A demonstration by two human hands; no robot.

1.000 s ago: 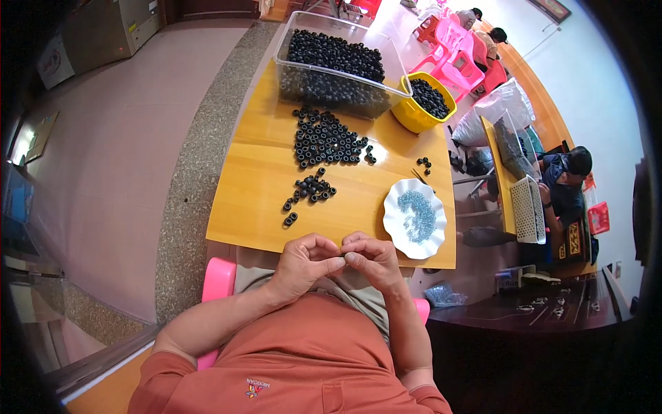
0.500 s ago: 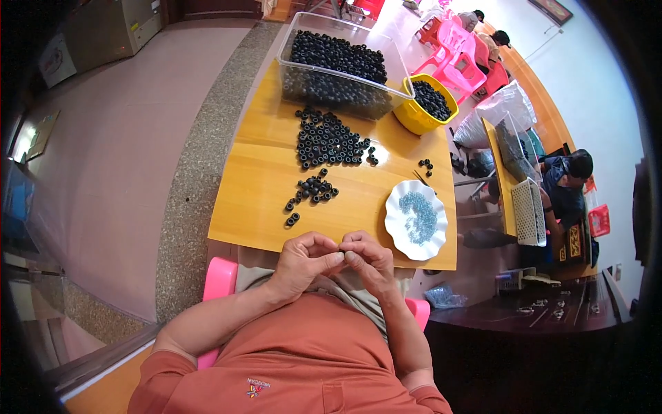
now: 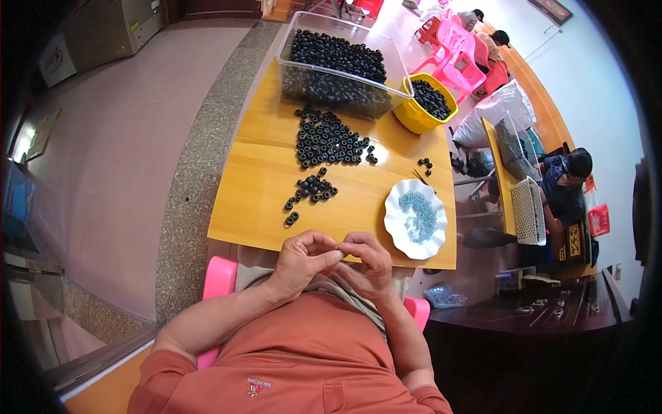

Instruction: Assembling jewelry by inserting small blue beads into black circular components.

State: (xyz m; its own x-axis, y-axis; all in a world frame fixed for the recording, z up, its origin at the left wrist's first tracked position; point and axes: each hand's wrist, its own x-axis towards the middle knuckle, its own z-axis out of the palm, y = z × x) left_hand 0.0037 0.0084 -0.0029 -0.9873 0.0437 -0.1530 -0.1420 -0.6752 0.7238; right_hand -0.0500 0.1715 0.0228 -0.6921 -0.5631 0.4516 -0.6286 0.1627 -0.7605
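Wooden table (image 3: 252, 207) in head view, clear bin (image 3: 345, 77) and yellow tub (image 3: 417, 119) at the far side; black beads (image 3: 315, 188) lie left, scalloped dish (image 3: 393, 226) of pale-blue beads (image 3: 420, 219) near-right, probably for reach; I see left hand (image 3: 302, 261) and right hand (image 3: 367, 265) meeting at the near edge, fingertips touching, presumably to steady something tiny; can't tell what they pinch, if anything.

A small dark piece (image 3: 340, 250), mostly hidden, sits pinched at the left hand's (image 3: 298, 265) fingertips, the right hand's (image 3: 370, 265) fingers meeting it. Ahead, short hollow black beads (image 3: 314, 188) lie loosely scattered on the table (image 3: 255, 186); tiny clear bluish beads (image 3: 418, 215) cover the middle of a wavy-rimmed white plate (image 3: 394, 231).
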